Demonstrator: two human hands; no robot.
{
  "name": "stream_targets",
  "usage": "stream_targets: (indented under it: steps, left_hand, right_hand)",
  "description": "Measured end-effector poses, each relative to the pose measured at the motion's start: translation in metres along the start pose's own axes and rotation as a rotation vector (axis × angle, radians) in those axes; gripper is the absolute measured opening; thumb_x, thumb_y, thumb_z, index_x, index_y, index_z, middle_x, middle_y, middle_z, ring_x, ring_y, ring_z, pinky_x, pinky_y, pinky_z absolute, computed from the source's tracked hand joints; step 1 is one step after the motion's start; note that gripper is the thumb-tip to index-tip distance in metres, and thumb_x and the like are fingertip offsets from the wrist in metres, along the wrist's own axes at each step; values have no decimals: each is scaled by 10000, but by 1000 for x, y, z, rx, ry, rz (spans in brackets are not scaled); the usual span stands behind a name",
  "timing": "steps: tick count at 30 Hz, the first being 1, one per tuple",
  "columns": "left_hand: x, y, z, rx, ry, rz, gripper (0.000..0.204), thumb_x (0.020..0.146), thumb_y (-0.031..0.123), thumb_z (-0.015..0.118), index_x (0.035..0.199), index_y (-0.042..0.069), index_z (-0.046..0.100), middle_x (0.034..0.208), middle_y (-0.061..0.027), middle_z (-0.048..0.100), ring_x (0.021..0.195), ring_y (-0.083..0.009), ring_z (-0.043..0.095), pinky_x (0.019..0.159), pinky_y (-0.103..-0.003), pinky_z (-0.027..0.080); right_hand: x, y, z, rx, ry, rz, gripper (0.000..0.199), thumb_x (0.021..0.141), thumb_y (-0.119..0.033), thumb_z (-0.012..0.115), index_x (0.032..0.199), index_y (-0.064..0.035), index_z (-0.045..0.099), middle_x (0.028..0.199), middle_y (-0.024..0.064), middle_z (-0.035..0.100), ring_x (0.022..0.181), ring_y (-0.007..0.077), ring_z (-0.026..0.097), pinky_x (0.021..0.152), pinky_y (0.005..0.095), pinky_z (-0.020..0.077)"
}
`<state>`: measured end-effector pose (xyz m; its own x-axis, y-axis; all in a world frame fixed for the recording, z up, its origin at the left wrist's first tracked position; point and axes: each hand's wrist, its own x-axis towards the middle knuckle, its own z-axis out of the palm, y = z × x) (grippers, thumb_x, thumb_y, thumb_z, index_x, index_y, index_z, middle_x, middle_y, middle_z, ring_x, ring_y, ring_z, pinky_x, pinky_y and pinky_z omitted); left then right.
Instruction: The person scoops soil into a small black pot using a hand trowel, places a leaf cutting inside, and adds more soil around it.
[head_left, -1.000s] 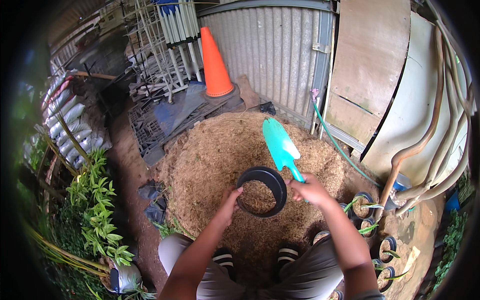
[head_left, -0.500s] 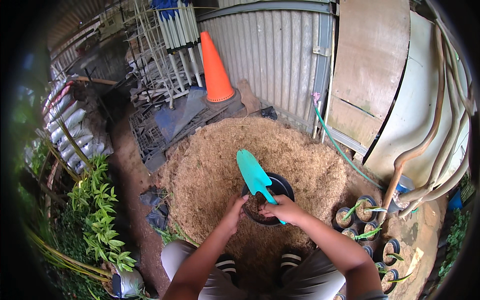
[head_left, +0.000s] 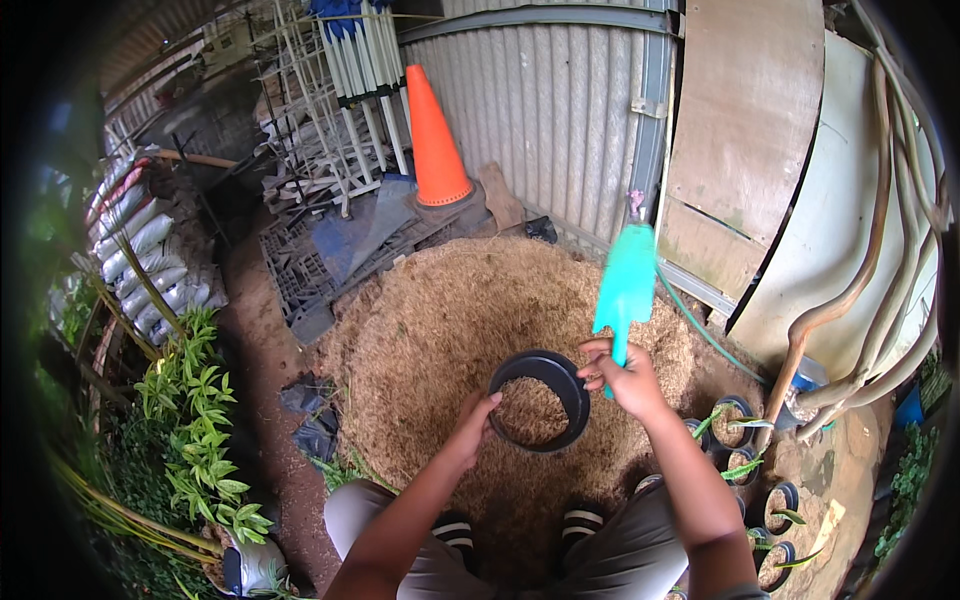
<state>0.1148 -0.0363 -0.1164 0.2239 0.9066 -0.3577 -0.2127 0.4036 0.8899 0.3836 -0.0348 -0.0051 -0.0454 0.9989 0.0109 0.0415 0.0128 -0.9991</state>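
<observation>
Husk pile (head_left: 440, 310): left hand (head_left: 472, 425) grips black pot (head_left: 540, 400); right hand (head_left: 628, 378) clasps trowel (head_left: 624, 285), now raised upright.

Bare forearms, grey shorts (head_left: 610, 545), black sandals (head_left: 580, 522) with white stripes.

Both forearms reach forward, left hand (head_left: 476, 425) cupped, right hand (head_left: 626, 378) fisted.

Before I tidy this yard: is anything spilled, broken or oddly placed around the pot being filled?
Nothing stands out. The left hand steadies the black pot, tilted on the husk heap; the right hand holds the teal trowel upright. Small potted seedlings stand upright.
</observation>
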Motion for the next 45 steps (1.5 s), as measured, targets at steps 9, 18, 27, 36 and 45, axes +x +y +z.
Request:
stream_targets:
  steps: [9,18,27,36,45]
  left_hand:
    - [12,-16,-5,-8,-66,8,892,845,596,653,1526,155,283,1398,-86,429,1201,-219,411,1004,-445,352]
    - [7,-15,-6,-62,-79,51,828,876,538,638,1521,159,283,1376,-76,474,1200,-196,480,1000,-436,378]
    - [-2,-9,1,-109,-86,103,642,931,428,616,1452,147,368,1345,-54,527,1215,-211,553,1008,-433,456]
    - [0,-9,4,-114,-119,95,723,917,461,662,1472,141,328,1374,-80,477,1260,-210,492,1023,-449,392]
    - [10,-15,-3,-154,-192,98,703,957,416,613,1515,136,289,1420,-73,473,1281,-230,510,1026,-425,464]
  right_hand:
    - [-7,42,55,82,-421,268,364,922,32,541,1276,41,623,1220,178,659,1041,237,690,873,336,585]
    - [-9,63,79,72,-428,323,409,923,3,527,1324,62,572,1330,206,599,1084,267,681,880,360,579]
    - [-12,67,81,35,-408,333,377,936,2,529,1303,52,600,1307,202,614,1080,231,677,874,336,579]
    - [-7,82,84,-42,-415,291,360,903,-34,601,1255,11,657,1172,132,696,990,163,679,838,301,558]
    - [-11,57,80,-195,-406,279,350,843,-61,637,1182,-22,716,967,67,726,855,113,661,786,264,516]
